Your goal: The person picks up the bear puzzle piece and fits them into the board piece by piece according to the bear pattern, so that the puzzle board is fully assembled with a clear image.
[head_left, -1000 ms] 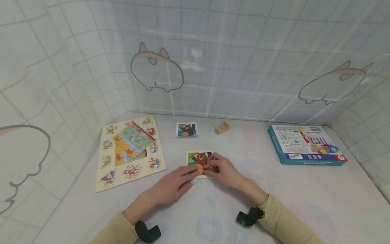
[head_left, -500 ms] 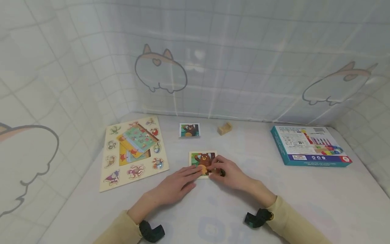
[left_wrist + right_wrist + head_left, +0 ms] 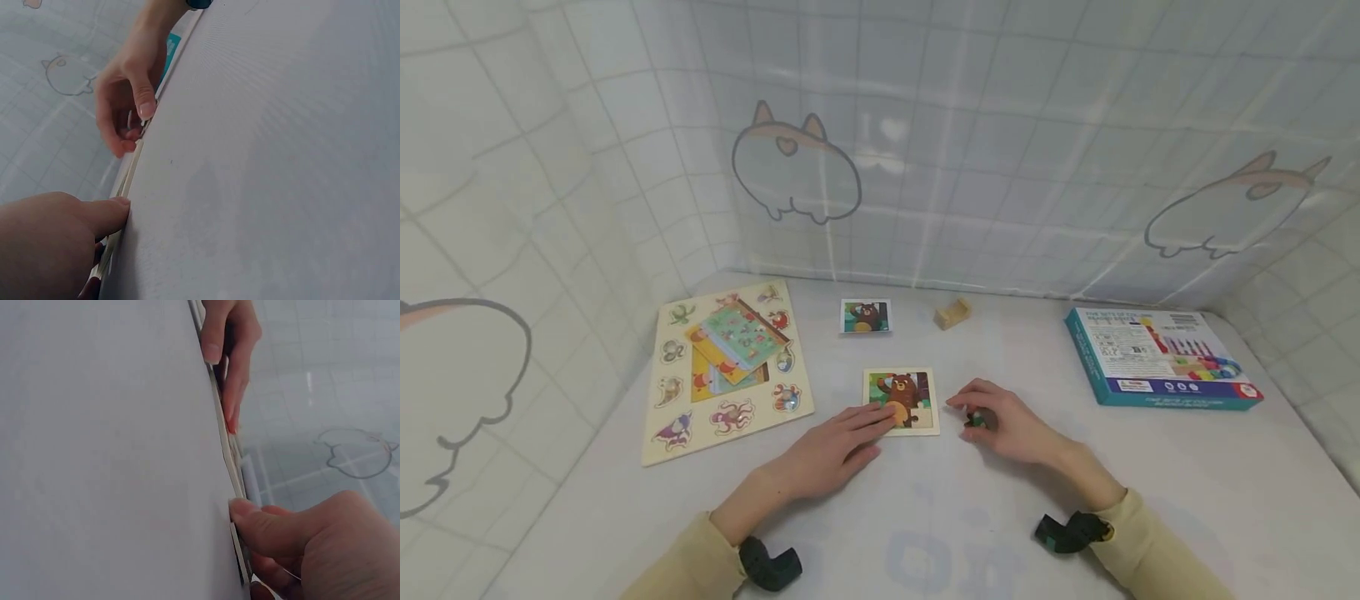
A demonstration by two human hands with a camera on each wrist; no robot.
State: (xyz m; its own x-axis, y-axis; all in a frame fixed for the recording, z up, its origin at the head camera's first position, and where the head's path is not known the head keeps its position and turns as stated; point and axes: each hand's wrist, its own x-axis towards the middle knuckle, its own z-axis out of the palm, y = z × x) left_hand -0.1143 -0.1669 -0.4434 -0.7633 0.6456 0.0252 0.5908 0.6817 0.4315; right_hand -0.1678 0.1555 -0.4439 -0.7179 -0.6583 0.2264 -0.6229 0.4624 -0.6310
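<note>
A small square bear puzzle (image 3: 914,402) in a pale wooden frame lies on the table in the middle of the head view. Straight fingers of my left hand (image 3: 838,450) rest on its lower left part, over the bear's orange belly. The lower right corner of the picture shows bare pale wood. Just right of the frame, my right hand (image 3: 1011,423) pinches a dark green puzzle piece (image 3: 975,418), mostly hidden under the fingers. The right wrist view shows the thin edge of this piece (image 3: 237,550) beneath the thumb, close to the tabletop.
Behind the puzzle stand a bear picture card (image 3: 866,317) and a small wooden block (image 3: 952,314). To the left lies a sea-animal board (image 3: 655,442) with picture cards on it. A teal-edged toy box (image 3: 1157,358) is at the right.
My right hand has moved right, off the puzzle, taking the puzzle piece with it and uncovering the frame's right side. My left hand stays on the puzzle.
</note>
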